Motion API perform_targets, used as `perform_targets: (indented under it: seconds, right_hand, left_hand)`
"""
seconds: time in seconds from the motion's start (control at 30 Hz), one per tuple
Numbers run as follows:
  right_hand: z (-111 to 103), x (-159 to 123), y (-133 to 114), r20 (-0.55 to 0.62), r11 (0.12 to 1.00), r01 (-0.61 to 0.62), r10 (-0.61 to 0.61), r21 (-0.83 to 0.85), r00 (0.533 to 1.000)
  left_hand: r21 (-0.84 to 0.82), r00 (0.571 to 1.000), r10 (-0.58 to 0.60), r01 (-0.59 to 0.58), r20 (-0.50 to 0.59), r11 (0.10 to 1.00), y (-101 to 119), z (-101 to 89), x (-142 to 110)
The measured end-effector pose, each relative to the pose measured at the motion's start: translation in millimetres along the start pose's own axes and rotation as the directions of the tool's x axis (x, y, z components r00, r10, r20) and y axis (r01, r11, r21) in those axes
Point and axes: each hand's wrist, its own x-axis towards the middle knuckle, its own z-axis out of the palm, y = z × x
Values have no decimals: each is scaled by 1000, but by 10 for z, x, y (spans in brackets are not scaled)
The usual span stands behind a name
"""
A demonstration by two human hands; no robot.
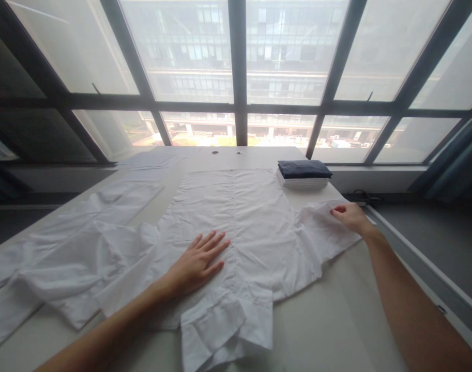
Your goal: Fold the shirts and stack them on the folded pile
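A white button-up shirt (259, 217) is spread over the table, its button line running away from me and its collar end (228, 325) at the near side. My left hand (199, 261) rests flat on the shirt front beside the buttons, fingers spread. To the right, my right hand (350, 216) pinches the edge of the short right-hand sleeve (324, 227), which lies stretched outward and wrinkled. Creases cross much of the shirt body. The left-hand sleeve merges with other white fabric, so its outline is hard to make out.
A folded dark garment (305, 169) sits on a stack of folded white cloth (303, 182) at the table's back right. More crumpled white garments (65, 258) cover the left side. The white table (329, 315) ends near tall windows; a dark curtain (453, 155) hangs at right.
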Motion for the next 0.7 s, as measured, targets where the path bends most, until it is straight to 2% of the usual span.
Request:
perform_targets:
  seconds: [0.07, 0.13, 0.23, 0.3, 0.37, 0.47, 0.53, 0.57, 0.63, 0.7]
  right_hand:
    - [-57, 23, -74, -178, 999, -16, 24, 44, 984]
    - [-137, 30, -228, -322, 993, -9, 46, 114, 946]
    - [-285, -54, -625, -426, 966, 98, 13, 239, 905]
    - [-349, -190, -974, -476, 935, 198, -36, 294, 879]
    - [-315, -372, -1347, -497, 900, 282, -88, 331, 864]
    - [3, -681, -1839, -423, 808, 380, -181, 451, 888]
    - [347, -889, -2052, -282, 743, 408, -299, 530, 912]
    - [526, -989, -2119, -207, 735, 406, -351, 543, 913]
    - [840, -1174, -2187, -25, 745, 405, -464, 530, 886]
    - [1037, -1313, -2201, 151, 738, 418, -567, 530, 810]
  left_hand:
    - [-26, 1000, -3, 3, 1, 1000, -21, 14, -5]
    - [-66, 1000, -5, 5, -3, 998, -26, -5, -8]
    - [-223, 997, -35, 18, -70, 975, 40, -129, 13]
    - [-439, 988, -94, 31, -123, 898, 149, -251, 58]
    - [-708, 983, -159, 48, -91, 704, 296, -358, 127]
    - [-957, 983, -164, 118, 76, 265, 517, -415, 240]
    - [-986, 976, -149, 165, 160, 21, 614, -372, 295]
    - [-982, 969, -161, 177, 187, -71, 639, -332, 313]
    - [-964, 948, -219, 195, 232, -179, 647, -236, 333]
    - [-963, 919, -305, 206, 251, -171, 621, -145, 334]
